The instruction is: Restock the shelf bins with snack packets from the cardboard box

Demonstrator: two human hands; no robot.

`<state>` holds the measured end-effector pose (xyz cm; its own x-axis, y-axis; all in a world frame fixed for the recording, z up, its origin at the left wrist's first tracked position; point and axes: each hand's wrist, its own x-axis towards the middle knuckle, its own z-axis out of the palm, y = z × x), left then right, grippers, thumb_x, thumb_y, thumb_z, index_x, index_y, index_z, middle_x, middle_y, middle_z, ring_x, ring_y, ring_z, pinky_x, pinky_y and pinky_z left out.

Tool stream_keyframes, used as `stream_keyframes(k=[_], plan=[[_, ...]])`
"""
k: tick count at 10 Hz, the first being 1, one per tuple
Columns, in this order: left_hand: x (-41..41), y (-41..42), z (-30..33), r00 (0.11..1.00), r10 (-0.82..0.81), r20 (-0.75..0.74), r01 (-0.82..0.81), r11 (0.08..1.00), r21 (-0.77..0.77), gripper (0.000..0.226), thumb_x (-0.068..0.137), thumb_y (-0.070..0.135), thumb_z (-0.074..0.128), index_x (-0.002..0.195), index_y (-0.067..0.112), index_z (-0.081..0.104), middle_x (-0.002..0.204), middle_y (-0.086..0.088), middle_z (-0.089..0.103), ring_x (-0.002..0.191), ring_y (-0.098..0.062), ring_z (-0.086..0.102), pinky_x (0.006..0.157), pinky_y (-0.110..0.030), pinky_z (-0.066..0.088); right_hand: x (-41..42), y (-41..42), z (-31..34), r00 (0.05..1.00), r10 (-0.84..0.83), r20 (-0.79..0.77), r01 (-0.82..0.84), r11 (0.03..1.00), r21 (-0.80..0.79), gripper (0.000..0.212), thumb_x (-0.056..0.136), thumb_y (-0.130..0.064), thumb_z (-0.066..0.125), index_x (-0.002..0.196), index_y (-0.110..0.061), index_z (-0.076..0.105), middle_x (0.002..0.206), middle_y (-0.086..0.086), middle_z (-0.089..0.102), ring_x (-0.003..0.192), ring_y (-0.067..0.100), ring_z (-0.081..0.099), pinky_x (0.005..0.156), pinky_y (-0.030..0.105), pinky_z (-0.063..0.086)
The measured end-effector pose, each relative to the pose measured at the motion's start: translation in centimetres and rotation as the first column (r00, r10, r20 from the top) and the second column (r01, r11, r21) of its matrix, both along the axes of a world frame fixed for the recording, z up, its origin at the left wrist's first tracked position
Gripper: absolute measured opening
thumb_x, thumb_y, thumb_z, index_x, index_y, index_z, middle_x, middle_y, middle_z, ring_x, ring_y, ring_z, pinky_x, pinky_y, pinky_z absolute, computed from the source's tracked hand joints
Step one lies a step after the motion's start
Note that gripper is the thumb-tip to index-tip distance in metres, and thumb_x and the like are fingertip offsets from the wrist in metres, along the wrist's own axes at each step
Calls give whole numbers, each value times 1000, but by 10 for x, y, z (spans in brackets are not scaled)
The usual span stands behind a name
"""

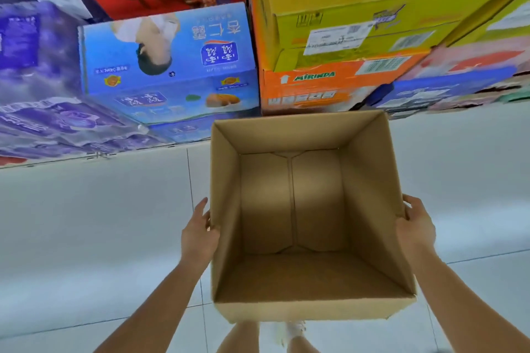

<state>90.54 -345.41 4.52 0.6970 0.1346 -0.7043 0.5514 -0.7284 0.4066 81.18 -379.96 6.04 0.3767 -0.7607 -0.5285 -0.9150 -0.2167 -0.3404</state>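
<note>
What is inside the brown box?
Nothing: the cardboard box shows only its bare bottom flaps. No snack packets are in it. The floor beneath it is hidden.

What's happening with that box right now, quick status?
Left hand and right hand grip opposite sides of the cardboard box. Box open-topped, empty, no packets visible. Stacked drink cartons just ahead, beyond the box.
</note>
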Motion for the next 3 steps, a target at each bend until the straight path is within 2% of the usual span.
stream_keyframes(k=[1, 2, 3], plan=[[0, -10, -29, 999, 52, 7, -52, 998, -44, 64, 94, 5, 54, 149, 25, 28, 140, -6, 52, 119, -28, 58, 92, -38, 51, 11, -8, -25, 999, 20, 33, -20, 1000, -7, 59, 85, 9, 32, 134, -21, 47, 126, 8, 62, 94, 30, 54, 74, 32, 40], [1, -16, -44, 997, 76, -10, -77, 987, -140, 66, 93, 3, 54, 149, 27, 27, 141, -3, 51, 123, -24, 54, 93, -33, 48, 21, -23, -34, 998, 55, 40, -57, 998, 26, 58, 91, 4, 31, 141, -23, 41, 132, 8, 57, 107, 35, 55, 82, 35, 44], [-3, -22, -40, 997, -44, -66, 30, 980, -198, 72, 95, 4, 51, 152, 29, 14, 147, -3, 42, 129, -26, 48, 93, -31, 45, 30, -25, -19, 992, 124, -21, -122, 989, 83, 59, 95, -2, 35, 149, -26, 28, 142, 7, 48, 115, 37, 51, 87, 37, 42]])
